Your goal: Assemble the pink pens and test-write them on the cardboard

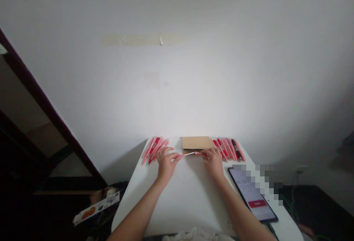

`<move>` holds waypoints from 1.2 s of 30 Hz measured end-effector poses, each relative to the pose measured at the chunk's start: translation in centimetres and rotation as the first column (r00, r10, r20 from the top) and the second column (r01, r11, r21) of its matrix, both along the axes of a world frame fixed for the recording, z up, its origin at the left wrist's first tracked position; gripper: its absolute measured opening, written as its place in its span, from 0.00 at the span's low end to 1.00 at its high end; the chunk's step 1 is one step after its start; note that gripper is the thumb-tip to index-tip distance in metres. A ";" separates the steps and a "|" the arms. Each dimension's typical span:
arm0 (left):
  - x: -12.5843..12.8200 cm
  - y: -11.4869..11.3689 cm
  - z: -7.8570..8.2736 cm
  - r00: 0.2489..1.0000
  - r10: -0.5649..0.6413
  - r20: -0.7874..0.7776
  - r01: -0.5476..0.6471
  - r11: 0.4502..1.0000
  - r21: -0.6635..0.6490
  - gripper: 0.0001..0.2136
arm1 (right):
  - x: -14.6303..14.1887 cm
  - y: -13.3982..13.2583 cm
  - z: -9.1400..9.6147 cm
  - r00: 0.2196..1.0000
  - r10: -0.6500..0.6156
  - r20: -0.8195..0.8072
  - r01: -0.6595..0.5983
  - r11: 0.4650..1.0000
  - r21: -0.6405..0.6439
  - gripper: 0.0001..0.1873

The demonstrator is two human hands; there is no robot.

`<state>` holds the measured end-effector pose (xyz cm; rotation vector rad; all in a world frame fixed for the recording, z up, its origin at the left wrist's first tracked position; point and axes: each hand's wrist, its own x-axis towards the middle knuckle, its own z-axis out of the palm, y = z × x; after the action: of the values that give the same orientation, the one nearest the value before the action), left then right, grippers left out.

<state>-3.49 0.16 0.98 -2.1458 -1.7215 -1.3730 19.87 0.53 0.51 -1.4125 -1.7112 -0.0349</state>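
Both my hands rest on a small white table [188, 193] and hold one pink pen [186, 155] between them. My left hand [166, 161] pinches the pen's left end, and my right hand [212, 159] pinches its right end. The pen's middle shows a thin white part, as if it is pulled apart. A pile of several pink and red pens [154, 148] lies just left of my left hand. Another row of several pink and red pens [229, 148] lies beside my right hand. A flat brown cardboard box [197, 143] sits behind the held pen.
A phone [253, 195] with a lit screen lies on the table's right side by my right forearm. A white wall stands right behind the table. A dark door frame and a printed carton [96, 207] are at the lower left, on the floor.
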 end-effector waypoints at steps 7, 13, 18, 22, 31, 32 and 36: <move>0.1 0.0 0.1 1.000 -0.007 0.012 0.006 1.000 0.001 0.04 | -0.3 -0.1 0.1 0.999 0.041 -0.016 -0.041 0.999 0.025 0.08; 0.1 -0.2 0.2 1.000 -0.023 -0.017 0.023 1.000 -0.003 0.03 | -0.7 -0.5 0.5 0.996 0.092 0.003 -0.092 0.995 0.031 0.07; 0.0 -0.3 0.1 0.998 -0.045 -0.051 0.045 0.999 -0.008 0.03 | -1.2 -0.7 0.5 0.984 0.172 0.035 -0.174 0.984 0.034 0.07; 0.0 -0.3 0.1 0.995 -0.067 -0.072 0.066 0.998 -0.014 0.04 | -1.6 -0.8 0.6 0.977 0.211 0.039 -0.212 0.977 0.034 0.07; 0.0 -0.3 0.1 0.993 -0.085 -0.077 0.084 0.996 -0.015 0.04 | -1.7 -1.1 0.9 0.967 0.254 0.024 -0.255 0.967 0.026 0.07; 0.0 -0.3 0.1 0.993 -0.090 -0.080 0.089 0.996 -0.015 0.03 | -1.8 -1.1 0.9 0.966 0.258 0.023 -0.258 0.966 0.027 0.07; 0.0 -0.3 0.1 0.990 -0.099 -0.099 0.098 0.995 -0.019 0.03 | -1.9 -1.1 0.9 0.962 0.271 0.004 -0.271 0.962 0.030 0.07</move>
<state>-3.53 -0.18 1.06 -2.2929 -1.6147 -1.2547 18.01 -0.56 1.42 -1.1450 -1.8825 0.0908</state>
